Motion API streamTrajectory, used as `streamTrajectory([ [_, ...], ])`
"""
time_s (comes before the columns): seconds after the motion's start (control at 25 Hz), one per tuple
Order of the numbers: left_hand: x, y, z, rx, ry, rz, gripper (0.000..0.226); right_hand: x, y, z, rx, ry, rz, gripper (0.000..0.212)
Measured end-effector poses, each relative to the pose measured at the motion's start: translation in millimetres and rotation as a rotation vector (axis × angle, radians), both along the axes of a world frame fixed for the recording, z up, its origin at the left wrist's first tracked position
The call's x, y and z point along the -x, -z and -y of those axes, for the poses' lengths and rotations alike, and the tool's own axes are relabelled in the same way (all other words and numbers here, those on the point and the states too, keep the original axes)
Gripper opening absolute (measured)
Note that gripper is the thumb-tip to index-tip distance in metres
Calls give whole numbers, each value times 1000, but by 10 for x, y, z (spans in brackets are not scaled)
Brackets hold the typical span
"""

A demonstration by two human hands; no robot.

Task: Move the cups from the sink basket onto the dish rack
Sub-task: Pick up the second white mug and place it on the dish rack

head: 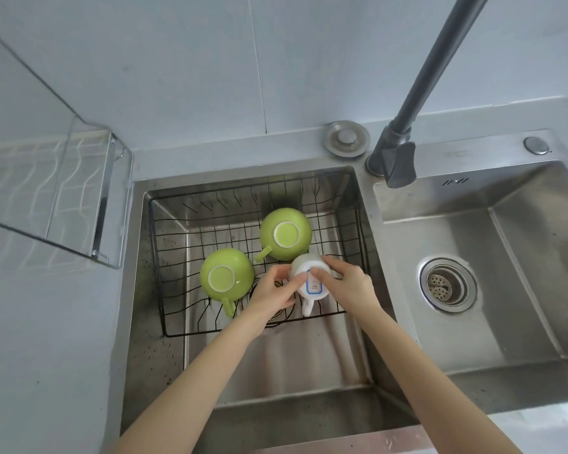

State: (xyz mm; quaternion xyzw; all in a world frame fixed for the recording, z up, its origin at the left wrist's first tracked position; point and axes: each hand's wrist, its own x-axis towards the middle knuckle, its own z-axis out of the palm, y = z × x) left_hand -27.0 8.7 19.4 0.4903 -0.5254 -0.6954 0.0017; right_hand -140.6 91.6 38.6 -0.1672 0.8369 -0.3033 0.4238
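Observation:
A black wire sink basket [177, 309] sits in the left sink basin. Two green cups lie upside down in it: one [226, 274] at the front left, the other [286, 233] further back. A white cup [304, 268] with a blue-edged label and its handle toward me is at the basket's front right. My left hand [273, 291] grips its left side and my right hand [348, 283] grips its right side. The dish rack [79, 191] is mounted at the left, above the counter.
A dark faucet [397, 152] stands behind the divider between the basins. The right basin [505, 322] holds only a drain strainer [446, 285]. A round metal cap [346, 138] lies on the ledge behind the sink. Grey counter runs along the left.

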Motion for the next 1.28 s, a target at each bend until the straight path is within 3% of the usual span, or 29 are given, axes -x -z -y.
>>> streamTrajectory([
  [0.2, -216, -344, -35, 31, -57, -104, 20, -180, -332, -81, 101, -73, -79, 43],
  [0.52, -721, -1141, -22, 180, 14, -272, 43, -573, -1139, -319, 345, -354, -258, 38],
  [0.8, -1196, -1780, 2, 222, -1, -406, 33, -1001, -1656, -383, 523, -491, -394, 63],
  [0.96, -1490, -2101, 57, 198, -47, -457, 26, -1306, -1861, -183, 621, -432, -534, 78],
  [1.28, -2229, -2703, 449, 326, 75, -513, 25, -1807, -2460, 238, 810, -446, -497, 57],
])
